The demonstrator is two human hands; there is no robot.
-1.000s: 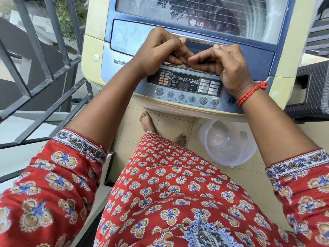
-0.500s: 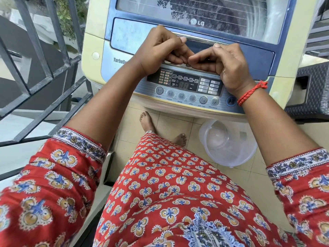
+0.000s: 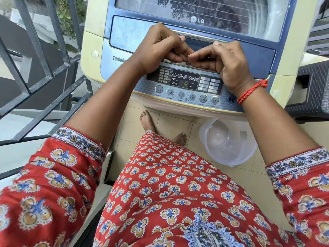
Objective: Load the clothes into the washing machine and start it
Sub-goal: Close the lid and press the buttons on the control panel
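Observation:
A cream and blue top-loading washing machine (image 3: 92,43) stands in front of me with its blue lid (image 3: 131,32) down. Dark clothes (image 3: 213,11) show dimly through the lid's clear window. My left hand (image 3: 160,49) and my right hand (image 3: 227,63) sit side by side at the lid's front edge. Each thumb lies on the silver handle bar (image 3: 199,37) and the fingers curl under the edge, fingertips almost meeting. Just below the hands is the control panel (image 3: 185,82), its display lit with green digits above a row of round buttons.
A clear plastic tub (image 3: 229,145) lies on the tiled floor under the machine's front, right of my bare feet. A grey metal railing (image 3: 44,68) runs along the left. A dark woven crate (image 3: 313,86) stands against the machine's right side.

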